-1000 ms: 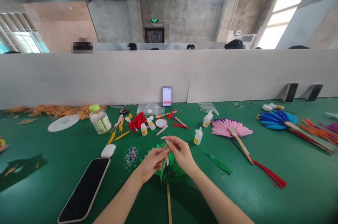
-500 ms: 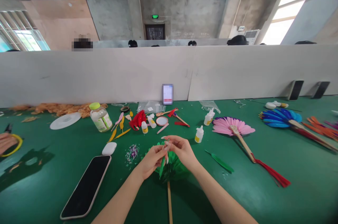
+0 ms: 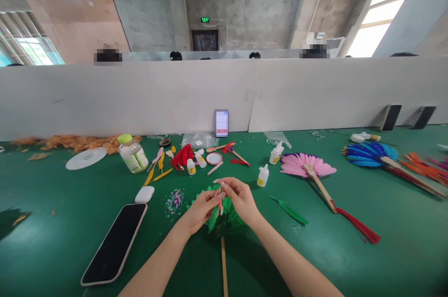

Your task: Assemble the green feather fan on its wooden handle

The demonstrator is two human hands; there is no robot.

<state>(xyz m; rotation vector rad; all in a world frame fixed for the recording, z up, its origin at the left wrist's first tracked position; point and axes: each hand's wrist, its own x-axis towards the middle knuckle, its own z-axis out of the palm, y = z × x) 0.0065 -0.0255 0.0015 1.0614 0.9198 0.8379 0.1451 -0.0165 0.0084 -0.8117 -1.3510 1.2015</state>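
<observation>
left hand pinches green feather — phone lies well apart

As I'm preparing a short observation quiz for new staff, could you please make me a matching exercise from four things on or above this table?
Column one:
1. Narrow green feather
2. Pink fan
3. Clear jar
4. Large phone

Column two:
A. Topped by a yellow-green lid
B. Lying flat, screen dark
C. Held in the left hand
D. Has a red tassel at its handle's end

Right pairs: 1-C, 2-D, 3-A, 4-B.
</observation>
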